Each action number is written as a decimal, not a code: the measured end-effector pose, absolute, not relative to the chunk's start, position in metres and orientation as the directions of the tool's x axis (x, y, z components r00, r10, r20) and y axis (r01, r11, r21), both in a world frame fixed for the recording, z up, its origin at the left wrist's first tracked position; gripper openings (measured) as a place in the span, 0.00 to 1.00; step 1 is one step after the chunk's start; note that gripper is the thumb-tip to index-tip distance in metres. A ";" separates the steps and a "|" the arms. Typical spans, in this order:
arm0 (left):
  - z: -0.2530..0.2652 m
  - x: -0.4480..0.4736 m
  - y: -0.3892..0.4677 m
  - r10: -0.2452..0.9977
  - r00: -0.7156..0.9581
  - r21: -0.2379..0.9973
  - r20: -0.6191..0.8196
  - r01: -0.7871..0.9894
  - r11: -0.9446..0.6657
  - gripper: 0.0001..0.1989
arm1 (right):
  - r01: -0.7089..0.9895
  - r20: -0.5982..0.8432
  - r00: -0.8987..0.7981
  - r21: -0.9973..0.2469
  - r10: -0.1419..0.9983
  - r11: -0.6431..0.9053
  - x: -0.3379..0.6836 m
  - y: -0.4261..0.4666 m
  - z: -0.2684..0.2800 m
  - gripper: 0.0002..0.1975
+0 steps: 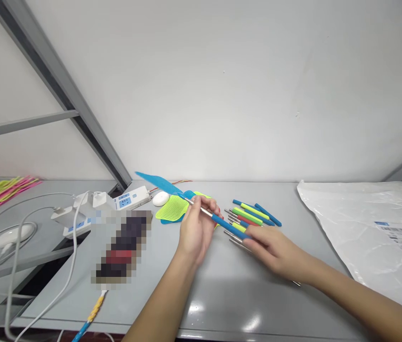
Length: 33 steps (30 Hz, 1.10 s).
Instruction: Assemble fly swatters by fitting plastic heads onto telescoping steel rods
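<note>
A blue fly swatter [229, 227] with a metal shaft and blue handle slants across the middle, its flat blue head up to the left. My left hand [198, 229] is closed round the shaft just below the head. The handle's lower end is gripped by my right hand [275, 249]. Behind my left hand lie yellow-green mesh swatter heads [172, 209], with blue ones partly beneath. Just beyond my right hand are several loose handles [252, 214] in blue, green, yellow and red with metal rods, partly hidden by that hand.
On the right lies a white plastic mailing bag [368, 232]. A pixelated phone-like object [124, 249] with a cable rests at left, near power strips [133, 197] with chargers and white cords. A white rounded case [161, 198] sits behind. Metal frame bars [76, 104] rise at left.
</note>
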<state>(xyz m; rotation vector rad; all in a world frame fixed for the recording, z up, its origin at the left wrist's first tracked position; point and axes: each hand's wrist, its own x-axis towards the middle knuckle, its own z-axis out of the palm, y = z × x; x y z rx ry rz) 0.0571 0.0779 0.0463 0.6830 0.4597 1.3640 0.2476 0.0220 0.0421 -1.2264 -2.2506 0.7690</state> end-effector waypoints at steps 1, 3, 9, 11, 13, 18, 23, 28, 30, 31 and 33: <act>0.050 0.057 0.079 0.981 0.180 0.629 0.071 -0.772 0.096 0.13 | 0.608 0.095 -0.505 -0.666 0.858 0.432 0.246 0.022 0.042 0.16; 0.056 0.059 0.079 0.977 0.199 0.561 0.071 -0.818 0.126 0.15 | 0.623 0.043 -0.493 -0.680 0.869 0.387 0.241 0.021 0.043 0.15; 0.063 0.074 0.067 0.959 0.269 0.644 0.094 -0.751 0.147 0.16 | 0.458 -0.114 -0.416 -0.883 0.902 0.100 0.222 0.009 0.048 0.15; 0.064 0.075 0.066 0.952 0.306 0.607 0.027 -0.761 0.227 0.14 | 0.361 -0.164 -0.427 -0.932 0.889 0.001 0.217 0.005 0.046 0.16; 0.065 0.074 0.066 0.957 0.283 0.545 -0.054 -0.795 0.266 0.14 | 0.321 -0.167 -0.409 -0.947 0.897 -0.030 0.214 0.003 0.043 0.18; 0.062 0.076 0.062 0.980 0.176 0.591 -0.092 -0.782 0.196 0.24 | 0.423 -0.065 -0.334 -0.902 0.940 0.088 0.212 0.002 0.034 0.20; 0.050 0.081 0.060 0.991 0.136 0.761 0.000 -0.642 0.089 0.21 | 0.486 0.033 -0.308 -0.854 0.951 0.186 0.208 0.000 0.033 0.17; 0.045 0.077 0.065 0.959 0.280 0.897 -0.052 -0.408 0.168 0.21 | 0.280 -0.125 -0.420 -0.960 0.899 -0.003 0.203 0.001 0.040 0.19; 0.045 0.072 0.063 0.909 0.401 0.934 -0.115 -0.266 0.236 0.22 | 0.148 -0.148 -0.472 -0.985 0.869 -0.087 0.202 0.004 0.042 0.18; 0.045 0.070 0.061 0.879 0.457 0.946 -0.136 -0.204 0.252 0.24 | 0.088 -0.140 -0.470 -0.990 0.871 -0.112 0.202 0.006 0.043 0.17; 0.044 0.063 0.054 0.848 0.512 0.965 -0.138 -0.123 0.232 0.26 | -0.035 -0.121 -0.431 -0.988 0.894 -0.151 0.204 0.011 0.043 0.16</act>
